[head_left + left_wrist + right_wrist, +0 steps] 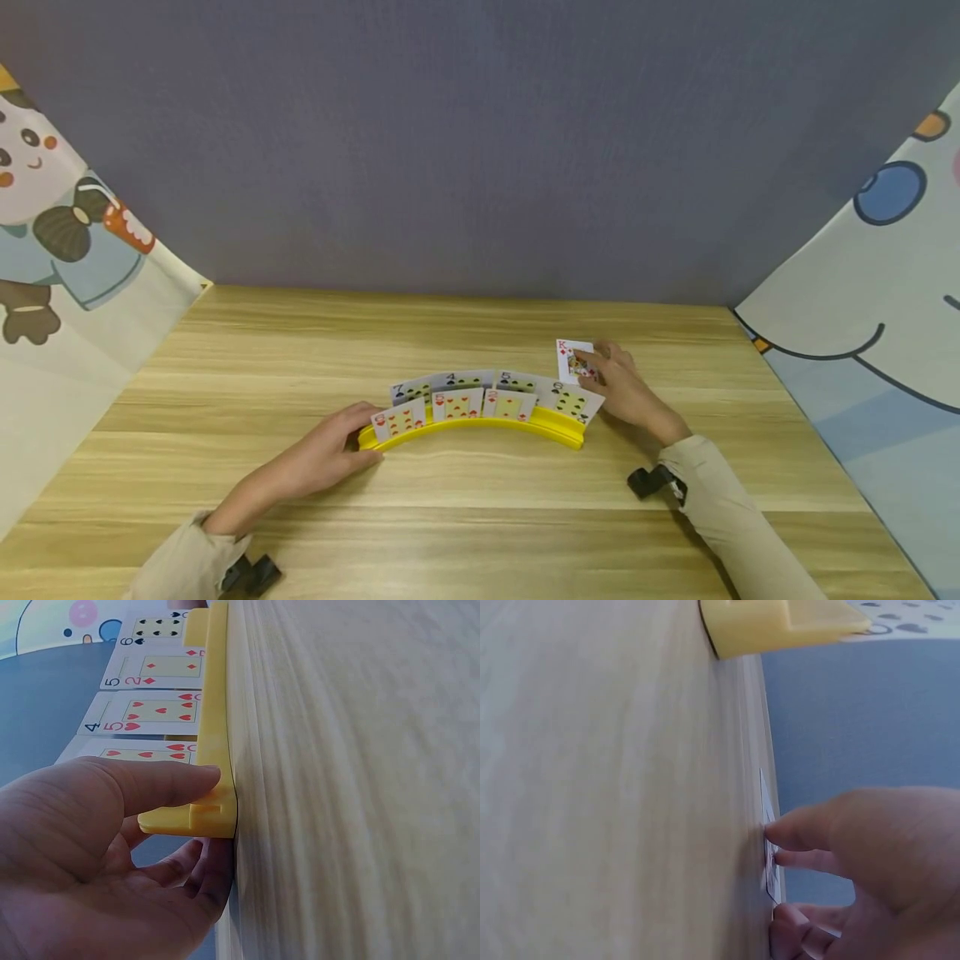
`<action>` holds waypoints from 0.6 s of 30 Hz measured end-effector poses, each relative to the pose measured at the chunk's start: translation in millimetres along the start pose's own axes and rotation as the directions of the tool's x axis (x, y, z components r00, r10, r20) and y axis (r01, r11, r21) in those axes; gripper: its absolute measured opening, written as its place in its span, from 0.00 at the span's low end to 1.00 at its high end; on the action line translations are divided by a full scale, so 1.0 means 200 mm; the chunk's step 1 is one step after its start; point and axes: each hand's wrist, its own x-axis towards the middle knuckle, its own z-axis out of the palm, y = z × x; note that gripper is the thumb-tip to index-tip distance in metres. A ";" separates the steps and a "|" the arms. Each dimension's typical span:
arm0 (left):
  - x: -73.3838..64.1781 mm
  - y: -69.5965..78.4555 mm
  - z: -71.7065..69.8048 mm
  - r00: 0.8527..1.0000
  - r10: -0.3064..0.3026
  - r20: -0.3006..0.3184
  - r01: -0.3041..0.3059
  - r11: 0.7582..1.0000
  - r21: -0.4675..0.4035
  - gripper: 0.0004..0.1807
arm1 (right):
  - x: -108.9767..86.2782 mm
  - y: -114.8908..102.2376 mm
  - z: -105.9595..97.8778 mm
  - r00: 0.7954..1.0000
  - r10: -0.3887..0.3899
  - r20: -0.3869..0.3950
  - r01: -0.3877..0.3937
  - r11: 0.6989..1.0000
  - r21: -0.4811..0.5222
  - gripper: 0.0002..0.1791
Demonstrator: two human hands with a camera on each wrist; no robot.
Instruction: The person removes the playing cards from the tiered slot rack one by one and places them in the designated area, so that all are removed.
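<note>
A curved yellow playing-card holder (558,427) stands on the table with cards upright in two rows. Its left end is gripped by my left hand (337,450), thumb in front and fingers behind. The front row has a hearts card (399,419), the five of hearts (457,405) and the two of diamonds (510,405). Behind them stand black-suited cards, among them a tilted six of spades (576,402) at the right end. Beyond that end, a king of diamonds (566,358) lies on the table. My right hand (622,387) touches its face with spread fingers, covering its right part.
The wooden table (450,533) runs back to a grey-blue fabric wall (480,167). Printed cartoon sheets hang on the left (75,208) and right (885,292) sides. A small black device (652,482) sits at the right wrist, and another (251,575) at the left.
</note>
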 end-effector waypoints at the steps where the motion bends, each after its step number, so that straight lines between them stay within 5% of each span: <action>1: 0.00 0.00 0.00 1.000 0.001 0.000 -0.001 1.000 -0.001 0.25 | 0.00 0.00 0.00 1.000 -0.003 -0.001 0.003 1.000 0.000 0.27; 8: 0.00 0.00 0.00 1.000 -0.009 -0.008 0.009 1.000 -0.003 0.25 | 0.00 0.00 0.00 1.000 -0.007 -0.015 0.008 1.000 0.016 0.27; 18: 0.00 -0.01 0.00 1.000 -0.003 -0.011 0.003 1.000 0.008 0.25 | 0.00 -0.02 -0.08 0.996 -0.053 -0.073 0.064 0.984 0.165 0.28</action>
